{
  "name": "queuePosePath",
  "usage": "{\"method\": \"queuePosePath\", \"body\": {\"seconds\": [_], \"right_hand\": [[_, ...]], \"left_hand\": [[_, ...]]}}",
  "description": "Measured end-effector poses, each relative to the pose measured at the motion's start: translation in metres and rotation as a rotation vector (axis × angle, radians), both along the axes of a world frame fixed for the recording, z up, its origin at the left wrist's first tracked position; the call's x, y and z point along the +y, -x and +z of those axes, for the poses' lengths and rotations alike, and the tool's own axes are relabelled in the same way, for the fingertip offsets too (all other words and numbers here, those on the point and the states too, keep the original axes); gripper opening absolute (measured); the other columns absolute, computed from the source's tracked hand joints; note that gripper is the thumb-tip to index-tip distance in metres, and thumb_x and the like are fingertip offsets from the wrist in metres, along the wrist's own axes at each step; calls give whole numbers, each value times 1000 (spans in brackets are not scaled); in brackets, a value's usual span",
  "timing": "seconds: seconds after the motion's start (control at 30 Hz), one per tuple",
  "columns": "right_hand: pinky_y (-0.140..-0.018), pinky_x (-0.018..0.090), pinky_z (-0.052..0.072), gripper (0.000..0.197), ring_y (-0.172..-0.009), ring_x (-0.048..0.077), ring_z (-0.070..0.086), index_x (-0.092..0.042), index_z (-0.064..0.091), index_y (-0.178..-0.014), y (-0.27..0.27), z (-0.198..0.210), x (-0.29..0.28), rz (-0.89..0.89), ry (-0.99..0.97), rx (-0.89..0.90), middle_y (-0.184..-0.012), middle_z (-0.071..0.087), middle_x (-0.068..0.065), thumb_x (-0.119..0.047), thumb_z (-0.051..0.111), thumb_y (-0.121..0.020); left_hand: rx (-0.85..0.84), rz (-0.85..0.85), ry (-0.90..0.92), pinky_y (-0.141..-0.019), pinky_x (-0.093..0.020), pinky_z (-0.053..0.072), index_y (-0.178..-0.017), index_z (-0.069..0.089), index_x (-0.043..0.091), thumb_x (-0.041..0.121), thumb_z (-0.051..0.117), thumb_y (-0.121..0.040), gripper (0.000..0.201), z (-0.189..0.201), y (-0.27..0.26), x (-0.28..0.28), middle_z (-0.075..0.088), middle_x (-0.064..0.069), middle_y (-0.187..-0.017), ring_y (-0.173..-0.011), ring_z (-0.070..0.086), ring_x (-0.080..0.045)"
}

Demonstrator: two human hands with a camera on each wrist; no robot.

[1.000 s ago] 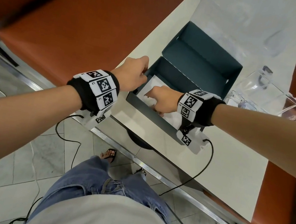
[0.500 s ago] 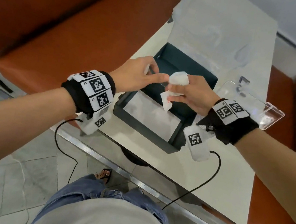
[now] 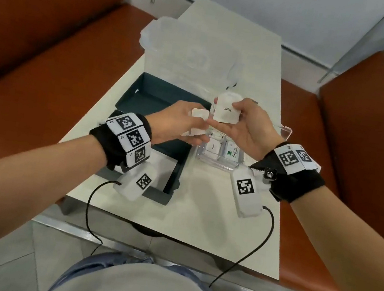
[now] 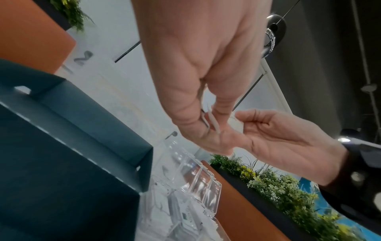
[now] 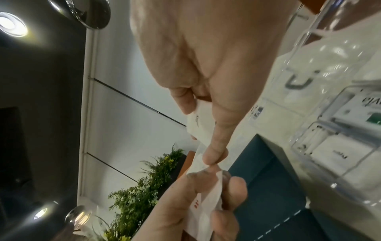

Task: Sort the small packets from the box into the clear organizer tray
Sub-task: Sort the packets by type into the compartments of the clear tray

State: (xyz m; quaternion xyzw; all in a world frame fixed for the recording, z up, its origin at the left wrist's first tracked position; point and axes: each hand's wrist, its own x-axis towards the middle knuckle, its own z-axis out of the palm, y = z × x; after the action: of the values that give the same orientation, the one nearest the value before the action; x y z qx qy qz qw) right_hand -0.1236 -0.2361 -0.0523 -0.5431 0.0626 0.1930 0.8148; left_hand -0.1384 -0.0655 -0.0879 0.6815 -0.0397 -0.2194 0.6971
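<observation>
A dark teal box point(image 3: 142, 103) sits open on a pale tabletop point(image 3: 199, 221), and it serves as the landmark here. To the left of the box runs an orange-brown bench seat point(image 3: 36, 60). Inside the box, at its near end, lies a flat white sheet point(image 3: 157, 167), partly hidden by the left wrist.

Above the box's right edge hovers the left hand point(image 3: 177, 123), wearing a black wristband point(image 3: 121, 142) with square black-and-white markers. Its grip is narrow, thumb and fingers pinched on a few small white packets point(image 3: 198, 117). The left wrist view shows these packets edge-on between the thumb and fingers point(image 4: 212, 122); their exact number cannot be told.

Just right of the box, and touching the left hand at a fingertip, the right hand point(image 3: 250, 129) is raised above the tabletop. Its grip holds a white packet printed "Sugar" point(image 3: 226, 111), pinched between thumb and fingers with the print facing the camera. The index finger points out toward the left hand.

Beneath the right hand, standing on the tabletop just beside the box's right wall, is the clear organizer tray point(image 3: 213, 163). Two of its near compartments hold packets: one white packet with small print point(image 3: 214, 148), and to its right one marked "Stevia" with a green patch point(image 3: 232, 151).

Behind the box lies a cloudy translucent plastic cover point(image 3: 187, 52). Further right of the tray stands another orange-brown seat point(image 3: 360, 145).
</observation>
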Motion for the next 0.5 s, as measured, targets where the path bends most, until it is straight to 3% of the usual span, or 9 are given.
{"method": "queuePosePath", "body": {"seconds": [0.07, 0.13, 0.23, 0.37, 0.43, 0.5], "right_hand": [[-85, 44, 56, 21, -104, 40, 64, 1, 54, -109, -1, 0, -13, -10, 101, -27, -113, 62, 17, -3, 38, -95], [-72, 36, 56, 17, -94, 34, 63, 1, 57, -104, -2, -3, -23, -22, 282, -77, -105, 59, 16, -1, 45, -92], [-64, 29, 48, 16, -80, 21, 59, -7, 60, -104, -2, -8, -37, -27, 489, -146, -89, 60, 8, -2, 55, -90], [-69, 33, 57, 15, -79, 26, 68, -1, 55, -101, -3, -15, -47, -114, 295, -88, -98, 65, 18, 5, 58, -88], [-71, 36, 59, 14, -78, 28, 71, 2, 53, -100, -3, -17, -51, -110, 217, -62, -99, 64, 23, 7, 57, -88], [-76, 39, 59, 25, -84, 29, 70, 7, 53, -111, -2, -20, -59, -42, 269, -30, -105, 65, 24, 4, 60, -87]], "left_hand": [[8, 22, 10, -63, -24, 56, -109, 63, 5, 0, 50, -96, 19, 3, -4, -11, 67, -16, -98, -81, 71, -21], [15, 53, 7, -62, -24, 56, -108, 63, 4, -3, 46, -95, 23, 7, -11, -16, 68, -13, -93, -76, 69, -19], [5, 45, -26, -58, -21, 50, -109, 63, 6, 8, 47, -100, 18, 10, -18, -22, 60, -7, -81, -65, 58, -13], [-43, -3, -127, -52, -18, 44, -94, 60, 11, 30, 55, -98, 21, 4, -20, -40, 50, 0, -69, -53, 48, -7], [-74, -8, -147, -49, -18, 42, -93, 59, 9, 28, 60, -96, 20, -2, -21, -50, 48, 0, -64, -51, 45, -8], [-91, 18, -141, -48, -18, 42, -96, 61, 8, 23, 62, -95, 15, -5, -24, -59, 48, 1, -62, -51, 44, -8]]}}
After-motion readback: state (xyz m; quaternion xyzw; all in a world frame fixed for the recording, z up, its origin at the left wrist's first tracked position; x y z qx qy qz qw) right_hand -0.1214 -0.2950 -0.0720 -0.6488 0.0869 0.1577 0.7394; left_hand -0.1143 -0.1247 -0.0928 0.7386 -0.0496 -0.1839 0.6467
